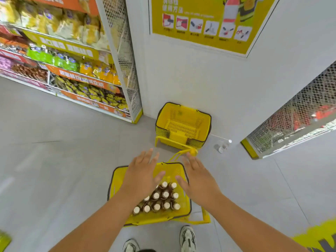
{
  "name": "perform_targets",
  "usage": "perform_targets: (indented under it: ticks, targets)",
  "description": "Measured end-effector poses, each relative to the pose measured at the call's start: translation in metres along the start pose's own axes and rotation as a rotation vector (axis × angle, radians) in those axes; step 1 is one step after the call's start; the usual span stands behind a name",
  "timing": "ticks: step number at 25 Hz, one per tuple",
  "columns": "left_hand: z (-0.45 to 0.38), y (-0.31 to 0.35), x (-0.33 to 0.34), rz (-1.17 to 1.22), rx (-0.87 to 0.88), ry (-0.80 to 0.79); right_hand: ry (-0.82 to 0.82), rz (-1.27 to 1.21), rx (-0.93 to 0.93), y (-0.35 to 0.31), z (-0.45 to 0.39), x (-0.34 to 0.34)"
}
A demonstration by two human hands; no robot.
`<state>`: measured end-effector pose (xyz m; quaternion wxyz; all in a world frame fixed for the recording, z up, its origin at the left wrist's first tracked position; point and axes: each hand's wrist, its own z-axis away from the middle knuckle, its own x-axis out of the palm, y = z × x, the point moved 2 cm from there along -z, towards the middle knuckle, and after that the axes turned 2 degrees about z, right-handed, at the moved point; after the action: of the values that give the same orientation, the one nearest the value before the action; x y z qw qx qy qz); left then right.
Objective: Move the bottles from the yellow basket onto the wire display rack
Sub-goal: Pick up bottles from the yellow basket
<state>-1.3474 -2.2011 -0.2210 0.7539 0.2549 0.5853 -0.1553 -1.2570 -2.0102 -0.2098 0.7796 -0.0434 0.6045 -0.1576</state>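
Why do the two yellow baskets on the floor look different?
The near basket holds brown bottles with white caps; the far basket holds nothing. The near basket sits alone under both open hands, left hand and right hand; the far basket tops a stack by the wall. Both are yellow with dark rims.

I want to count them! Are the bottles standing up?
Upright: the brown white-capped bottles show their caps pointing up inside the yellow plastic basket.

We see both bare forearms stretched forward and down, palms facing down; our left hand (141, 174) and right hand (198, 176) hover side by side, fingers (151, 154) straight and spread, holding nothing.
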Motion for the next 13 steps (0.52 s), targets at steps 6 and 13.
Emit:
perform_targets:
  ticks: [6,13]
  targets:
    - [-0.055,-0.015,0.139,0.086,-0.007,-0.132,-0.135,-0.225,0.127,0.046,-0.051,0.135]
    - [-0.088,-0.047,0.312,0.165,-0.034,-0.286,-0.206,-0.399,0.302,0.086,-0.097,0.296]
